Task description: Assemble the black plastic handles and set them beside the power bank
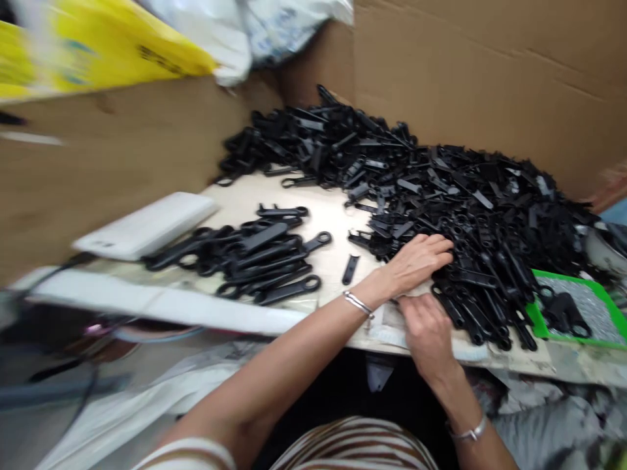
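Observation:
My left hand reaches across to the near edge of a big heap of black plastic parts. Its fingers are stretched out and rest over the parts there, their tips partly hidden among them. Just below it, close to the table's front edge, my right hand is closed with curled fingers; whatever it holds is hidden. A short flat black piece lies alone left of my hands. Further left is a smaller group of black handle-like parts with ring ends, laid roughly side by side.
A white flat box-shaped device with a cable sits at the table's left. On the right, a green-rimmed tray holds small shiny pieces, with black parts on it. Cardboard walls stand behind the heap. Yellow and white bags hang at upper left.

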Tool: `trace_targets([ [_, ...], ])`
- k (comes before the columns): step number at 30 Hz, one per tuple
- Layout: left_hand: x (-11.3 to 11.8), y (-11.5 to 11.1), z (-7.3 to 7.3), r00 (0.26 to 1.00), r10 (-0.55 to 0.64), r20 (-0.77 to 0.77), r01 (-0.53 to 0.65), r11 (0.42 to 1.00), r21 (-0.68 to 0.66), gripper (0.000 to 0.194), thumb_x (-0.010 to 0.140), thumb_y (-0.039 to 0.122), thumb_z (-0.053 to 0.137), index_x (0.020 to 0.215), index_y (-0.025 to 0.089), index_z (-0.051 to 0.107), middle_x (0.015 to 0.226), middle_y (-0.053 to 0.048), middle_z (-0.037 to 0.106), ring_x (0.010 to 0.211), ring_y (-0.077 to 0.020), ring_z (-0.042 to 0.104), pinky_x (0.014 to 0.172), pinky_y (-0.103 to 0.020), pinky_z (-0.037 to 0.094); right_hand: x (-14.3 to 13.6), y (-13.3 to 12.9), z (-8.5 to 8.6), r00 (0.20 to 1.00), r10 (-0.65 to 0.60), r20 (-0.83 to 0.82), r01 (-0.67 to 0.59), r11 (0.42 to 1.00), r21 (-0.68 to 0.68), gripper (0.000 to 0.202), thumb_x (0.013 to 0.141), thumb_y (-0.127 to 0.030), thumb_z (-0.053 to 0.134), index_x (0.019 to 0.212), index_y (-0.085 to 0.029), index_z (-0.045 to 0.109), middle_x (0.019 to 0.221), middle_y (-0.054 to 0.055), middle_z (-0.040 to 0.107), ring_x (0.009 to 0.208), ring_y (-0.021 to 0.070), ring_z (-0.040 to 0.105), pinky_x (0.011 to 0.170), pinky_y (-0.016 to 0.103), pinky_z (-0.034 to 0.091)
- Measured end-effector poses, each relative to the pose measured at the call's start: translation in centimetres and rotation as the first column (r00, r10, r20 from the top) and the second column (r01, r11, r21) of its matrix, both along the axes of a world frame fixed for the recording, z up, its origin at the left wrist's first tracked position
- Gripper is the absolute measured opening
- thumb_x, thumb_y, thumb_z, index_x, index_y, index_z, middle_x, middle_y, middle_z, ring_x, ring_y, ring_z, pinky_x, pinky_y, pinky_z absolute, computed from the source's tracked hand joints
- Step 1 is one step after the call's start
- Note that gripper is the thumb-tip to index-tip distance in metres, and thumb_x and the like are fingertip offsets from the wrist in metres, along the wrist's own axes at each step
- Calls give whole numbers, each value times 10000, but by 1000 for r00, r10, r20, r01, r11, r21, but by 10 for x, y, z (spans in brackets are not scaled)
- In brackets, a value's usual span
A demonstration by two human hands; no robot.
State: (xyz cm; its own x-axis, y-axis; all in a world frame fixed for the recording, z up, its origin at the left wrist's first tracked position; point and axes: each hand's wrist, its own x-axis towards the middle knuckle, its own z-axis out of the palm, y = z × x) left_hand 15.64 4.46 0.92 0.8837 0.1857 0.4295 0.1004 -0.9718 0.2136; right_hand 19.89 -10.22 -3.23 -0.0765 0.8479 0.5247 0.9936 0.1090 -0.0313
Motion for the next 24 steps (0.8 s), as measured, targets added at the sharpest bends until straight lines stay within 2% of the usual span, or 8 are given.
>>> trace_targets([
  [2,-4,0,3,981,-31,191,79,965,-249,246,919,99,415,1027,180,620,1289,-98,594,1218,-216,505,983,-357,390,8,-4,-4,989,45,-138,-38,998,50,290,957,-94,387,1009,-129,670,841,98,704,832,216,616,791,334,491],
  [4,-13,1,6,904,101,415,152,833,-532,200,915,137,432,1019,183,597,1210,-97,622,1173,-213,544,1014,-348,394,18,-8,-7,922,5,-387,15,999,47,258,974,-233,432,1015,-159,676,917,101,712,854,217,643,812,340,502],
  [7,-36,-2,6,717,429,549,387,411,-826,104,897,209,500,990,201,544,930,-33,636,899,-172,623,879,-318,471,30,-9,-9,651,-200,-732,190,977,-99,312,907,-438,543,987,-173,687,885,86,713,725,208,657,674,309,520],
  [10,-60,-15,-1,638,645,420,614,-97,-784,125,870,261,573,947,205,492,775,8,576,681,-132,608,722,-292,502,30,-5,-7,314,-231,-921,217,962,-167,434,836,-508,625,1087,-156,665,938,91,707,702,187,638,579,270,505],
  [12,-71,-25,-9,657,693,297,650,-320,-689,173,862,296,607,931,207,476,730,19,550,608,-120,584,639,-273,497,25,1,-5,240,-206,-949,190,968,-162,481,818,-506,650,1152,-160,651,977,96,702,707,172,623,569,254,497],
  [13,-74,-30,-13,662,704,257,656,-378,-654,200,856,319,625,928,206,477,718,22,539,586,-115,568,606,-262,489,22,4,-4,255,-211,-944,174,970,-170,489,815,-503,654,1169,-167,651,984,95,702,698,165,616,570,252,495],
  [15,-78,-38,-19,660,715,232,665,-413,-622,269,820,357,682,938,199,498,710,26,527,563,-101,529,552,-233,460,17,8,-2,324,-219,-920,147,973,-180,485,818,-499,647,1180,-176,662,998,95,707,688,162,612,581,260,497],
  [24,-66,-67,-31,707,637,307,609,-327,-723,615,593,572,813,969,123,625,720,9,565,589,-74,485,566,-214,388,1,10,14,634,-210,-744,190,975,-113,426,879,-496,566,1170,-213,695,1092,88,724,955,253,674,862,379,510],
])
